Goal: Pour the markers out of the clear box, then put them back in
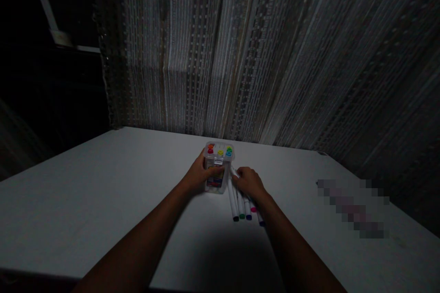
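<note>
My left hand [202, 171] is wrapped round a clear plastic box [222, 183], the thumb lying across its printed label. The box stands upright on the white table, and coloured round marker ends in red, orange, yellow, green and blue show at its top. Right of the box, several white markers [233, 199] lie side by side, their black, green, blue and pink caps toward me. My right hand [249, 181] is closed over the far ends of these markers, fingers pinched together at one of them. The hand and wrist partly hide the rightmost markers.
The white table [103, 201] reaches back to a striped, patterned curtain [213, 55]. On the table's right side is a pixelated, blurred-out long item [354, 210]. A dark area with a pale frame [48, 0] is at the far left.
</note>
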Available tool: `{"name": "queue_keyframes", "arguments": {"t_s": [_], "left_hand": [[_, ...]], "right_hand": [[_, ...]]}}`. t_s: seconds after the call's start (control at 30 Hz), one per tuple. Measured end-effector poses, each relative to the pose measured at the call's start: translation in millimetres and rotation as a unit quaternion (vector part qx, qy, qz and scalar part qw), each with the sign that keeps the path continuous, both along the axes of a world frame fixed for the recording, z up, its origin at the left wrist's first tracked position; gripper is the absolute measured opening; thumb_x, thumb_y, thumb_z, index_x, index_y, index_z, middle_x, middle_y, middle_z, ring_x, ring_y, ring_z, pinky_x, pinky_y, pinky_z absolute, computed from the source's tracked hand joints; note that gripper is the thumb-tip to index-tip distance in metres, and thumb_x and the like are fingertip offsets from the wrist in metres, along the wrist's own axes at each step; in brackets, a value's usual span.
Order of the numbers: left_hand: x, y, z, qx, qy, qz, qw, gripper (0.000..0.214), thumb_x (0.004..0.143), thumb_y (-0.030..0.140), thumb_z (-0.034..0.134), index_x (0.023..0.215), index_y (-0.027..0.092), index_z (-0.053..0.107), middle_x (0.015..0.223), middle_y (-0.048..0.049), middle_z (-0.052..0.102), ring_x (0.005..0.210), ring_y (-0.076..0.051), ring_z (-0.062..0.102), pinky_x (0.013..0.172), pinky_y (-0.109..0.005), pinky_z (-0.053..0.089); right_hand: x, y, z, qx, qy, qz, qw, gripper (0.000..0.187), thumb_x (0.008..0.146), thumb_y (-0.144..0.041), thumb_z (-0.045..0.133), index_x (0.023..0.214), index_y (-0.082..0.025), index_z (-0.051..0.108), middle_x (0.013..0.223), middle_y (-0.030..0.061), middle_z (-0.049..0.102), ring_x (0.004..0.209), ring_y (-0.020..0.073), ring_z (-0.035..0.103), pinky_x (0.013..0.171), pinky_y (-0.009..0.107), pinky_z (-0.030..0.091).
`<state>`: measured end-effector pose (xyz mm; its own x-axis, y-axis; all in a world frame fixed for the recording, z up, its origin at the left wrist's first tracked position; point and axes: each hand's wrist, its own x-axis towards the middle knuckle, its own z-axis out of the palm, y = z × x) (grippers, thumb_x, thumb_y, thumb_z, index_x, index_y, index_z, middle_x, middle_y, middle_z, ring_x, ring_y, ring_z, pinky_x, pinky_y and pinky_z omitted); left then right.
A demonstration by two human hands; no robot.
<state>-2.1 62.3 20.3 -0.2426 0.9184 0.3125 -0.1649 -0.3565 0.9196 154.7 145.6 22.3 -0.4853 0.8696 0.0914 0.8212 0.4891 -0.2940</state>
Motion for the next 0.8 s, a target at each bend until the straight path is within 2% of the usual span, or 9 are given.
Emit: {"name": "queue_keyframes", "arguments": {"t_s": [0.8], "left_hand": [[-0.1,1.6,-0.9,0.007,-0.002,-0.009,1.0,0.066,0.059,0.027,0.083,0.116,0.019,0.05,0.103,-0.0075,0.069,0.092,-0.023,0.067,0.082,-0.036,0.052]], "right_hand": [[0.0,0.1,1.7,-0.002,-0.01,-0.002,1.0,0.02,0.083,-0.032,0.054,0.083,-0.017,0.067,0.086,0.0085,0.069,0.082,0.0181,0.061,0.059,0.025,0.03]]}}
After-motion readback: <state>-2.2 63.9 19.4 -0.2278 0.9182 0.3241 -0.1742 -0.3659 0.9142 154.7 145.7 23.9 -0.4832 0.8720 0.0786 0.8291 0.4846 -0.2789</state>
